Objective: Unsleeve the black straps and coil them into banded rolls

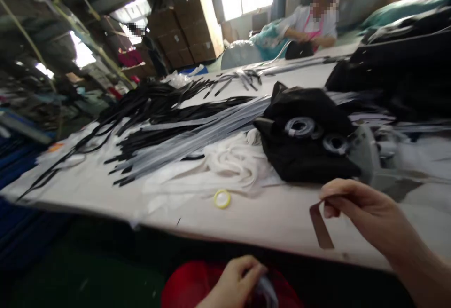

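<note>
Between the thumb and fingers of my right hand (366,214) is a short dark brown strip (322,227), its loose end hanging over the table's front edge. My left hand (239,280) is low in front of the table, closed on a greyish strip (268,291) that is partly hidden and blurred. Under that hand shows something red (186,284). A tape dispenser (375,157) stands just beyond my right hand. Left of it lies a black cloth bundle (306,106) with rolls of clear tape (299,127) on top.
Long black and grey strips (197,134) spread across the white table (197,218). A white cord pile (236,162) and a yellow-rimmed ring (222,199) lie near the front. Dark fabric (398,73) is heaped at right. A person in a pink apron (313,26) works across the table.
</note>
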The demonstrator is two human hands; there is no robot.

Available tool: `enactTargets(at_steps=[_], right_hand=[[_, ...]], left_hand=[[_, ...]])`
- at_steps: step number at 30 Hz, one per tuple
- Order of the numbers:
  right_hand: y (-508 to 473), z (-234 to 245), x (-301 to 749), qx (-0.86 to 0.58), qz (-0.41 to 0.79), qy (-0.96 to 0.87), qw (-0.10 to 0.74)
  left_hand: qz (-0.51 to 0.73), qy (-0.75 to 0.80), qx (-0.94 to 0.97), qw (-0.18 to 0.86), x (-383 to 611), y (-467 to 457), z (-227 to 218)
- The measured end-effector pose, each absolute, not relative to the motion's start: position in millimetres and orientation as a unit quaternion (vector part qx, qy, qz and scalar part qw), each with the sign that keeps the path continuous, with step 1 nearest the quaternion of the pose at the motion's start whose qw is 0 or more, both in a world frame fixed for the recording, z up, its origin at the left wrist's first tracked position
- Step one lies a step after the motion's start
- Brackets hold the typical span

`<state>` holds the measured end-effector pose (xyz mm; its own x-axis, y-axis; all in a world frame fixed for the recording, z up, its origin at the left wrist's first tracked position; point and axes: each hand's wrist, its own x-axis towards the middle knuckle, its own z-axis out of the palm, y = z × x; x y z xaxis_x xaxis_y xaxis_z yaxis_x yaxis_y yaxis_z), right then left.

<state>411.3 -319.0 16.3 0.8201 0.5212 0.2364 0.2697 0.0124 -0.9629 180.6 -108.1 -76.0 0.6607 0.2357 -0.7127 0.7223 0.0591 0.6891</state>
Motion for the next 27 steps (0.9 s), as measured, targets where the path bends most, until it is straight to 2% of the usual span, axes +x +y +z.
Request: enactTargets(at_steps=[2,6,13,17,19,22,24,27], right_hand=[[-301.1,-2.6,363.9,-0.664,0.175,-0.333,0.647],[-273.3,-26.8,300.1,-0.625,0.243,-0.385,0.635],[-250.0,-43.2,257.5,-0.618,0.473,-0.348,0.523],[-242.4,-55.3,253.9,-0.652,0.519,-0.258,0.488],[-239.6,-57.1,253.4,-0.677,0.471,-0.23,0.516],[-239.4,-47.5,256.0,-0.72,0.266,-0.312,0.56],[-244.7,-35.7,264.2,-0.748,0.103,-0.431,0.494],[-262.6,-24.3,291.7,-0.777,-0.068,-0.526,0.339]], left_hand=[[-0.152,0.305,0.664,0.665,161.6,-103.2,-79.1],[-0.099,0.31,0.591,0.738,122.7,-96.1,-84.6],[-0.028,0.304,0.563,0.768,76.7,-93.1,-96.2],[-0.002,0.294,0.529,0.796,67.1,-93.0,-101.2],[0.003,0.296,0.51,0.808,64.5,-92.7,-103.6],[0.006,0.287,0.505,0.814,61.3,-92.2,-105.9],[0.006,0.278,0.514,0.812,59.0,-92.2,-105.9],[0.011,0.273,0.541,0.795,56.2,-92.8,-104.6]])
